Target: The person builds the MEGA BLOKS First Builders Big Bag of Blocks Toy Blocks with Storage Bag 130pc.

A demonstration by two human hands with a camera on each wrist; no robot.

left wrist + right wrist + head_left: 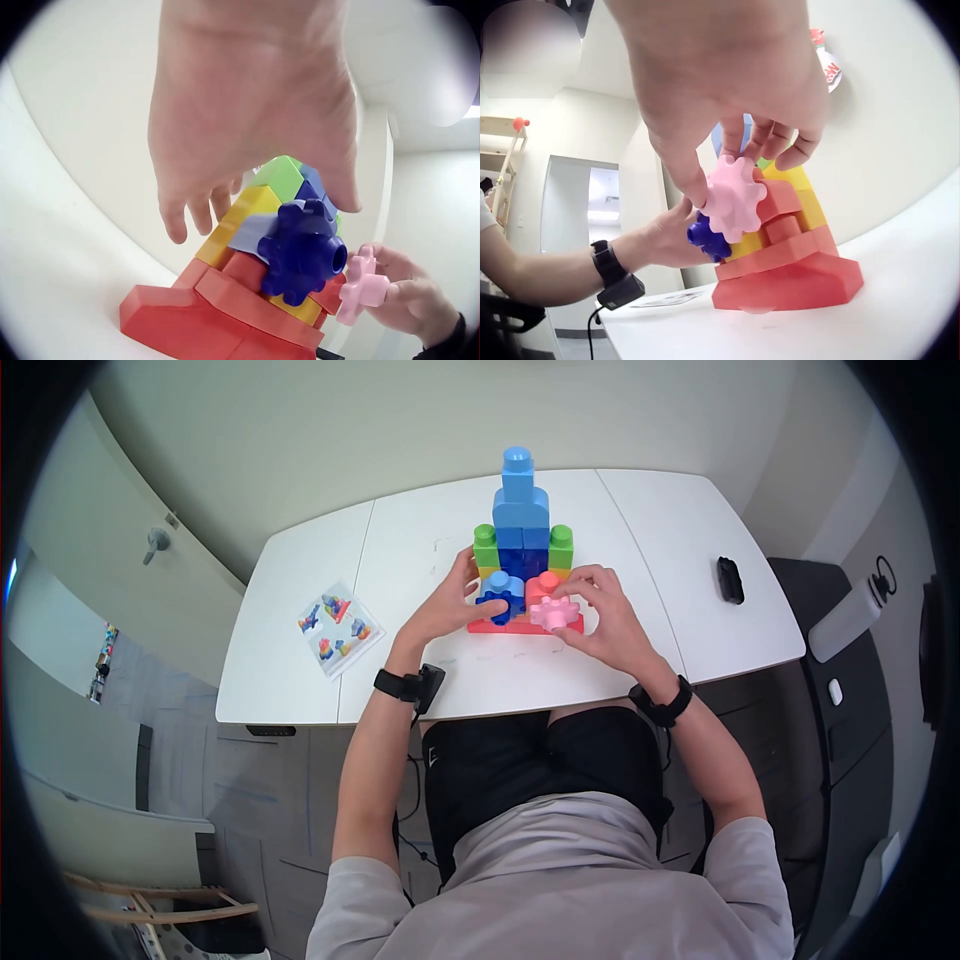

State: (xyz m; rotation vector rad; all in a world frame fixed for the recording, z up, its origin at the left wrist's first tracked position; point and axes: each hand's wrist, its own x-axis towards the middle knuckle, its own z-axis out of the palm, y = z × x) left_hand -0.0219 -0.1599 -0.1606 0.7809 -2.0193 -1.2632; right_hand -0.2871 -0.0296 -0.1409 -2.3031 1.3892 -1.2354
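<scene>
A block structure stands on the table, with a light blue tower (520, 510) at its back and a red base (217, 319) in front. My left hand (440, 608) is at its left side, fingers spread and thumb right at a dark blue gear (298, 251) mounted on the front. With thumb and fingers, my right hand (612, 622) pinches a pink gear (735, 199) at the front right, beside a red block (778, 196). Green blocks (561, 541) flank the tower. The fingertips of my left hand are partly hidden behind the structure in the head view.
A picture sheet (340, 628) lies on the white table (410, 530) to the left. On the right lies a black case (731, 580). Past the table's right edge are a white bottle (845, 622) and a small white object (835, 692) on a dark surface.
</scene>
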